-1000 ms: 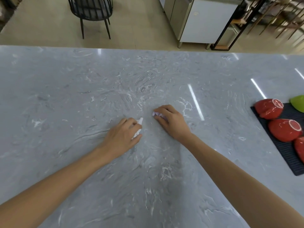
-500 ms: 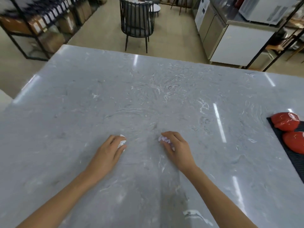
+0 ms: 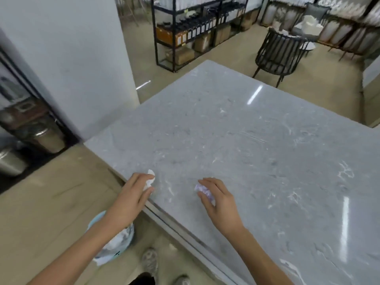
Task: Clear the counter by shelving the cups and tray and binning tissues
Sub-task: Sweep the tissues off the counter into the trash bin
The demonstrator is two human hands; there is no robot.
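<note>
My left hand [image 3: 131,196] grips a crumpled white tissue [image 3: 149,178] right at the near-left edge of the grey marble counter [image 3: 257,145]. To its right, my right hand [image 3: 220,199] holds a crumpled white-and-purple tissue [image 3: 202,191] just above the counter top. Below the counter edge, on the floor, stands a bin [image 3: 115,241] lined with a white bag, partly hidden by my left forearm. The cups and the tray are out of view.
A white pillar [image 3: 72,64] rises left of the counter. Steel canisters [image 3: 43,138] stand on the floor at far left. A black shelf rack [image 3: 195,31] and a dark slatted chair [image 3: 277,54] stand beyond the counter. My shoes [image 3: 150,262] show below.
The view has swung left; the red cups and the dark tray have left the frame. Both hands slid with their tissues toward the counter's left edge, and the bin came into view.
</note>
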